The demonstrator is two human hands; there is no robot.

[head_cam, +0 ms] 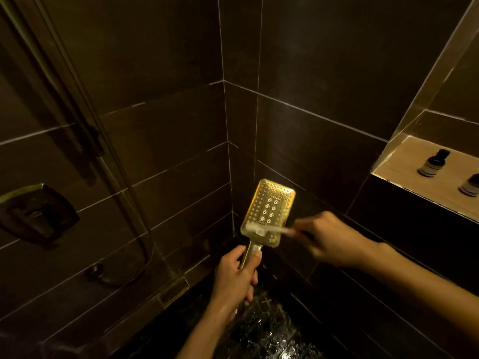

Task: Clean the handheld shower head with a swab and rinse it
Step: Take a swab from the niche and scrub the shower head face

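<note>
A gold rectangular shower head (269, 206) stands upright in the corner of a dark tiled shower, its nozzle face toward me. My left hand (234, 278) is wrapped around its handle from below. My right hand (329, 239) comes in from the right and pinches a white swab (267, 229). The swab lies across the lower edge of the nozzle face, its tip at the left side, blurred by motion.
A hose (121, 177) and rail run down the left wall beside a dark valve plate (36, 213). A lit niche (404, 161) at the right holds two small dark bottles (431, 163). The floor below is wet dark marble (269, 330).
</note>
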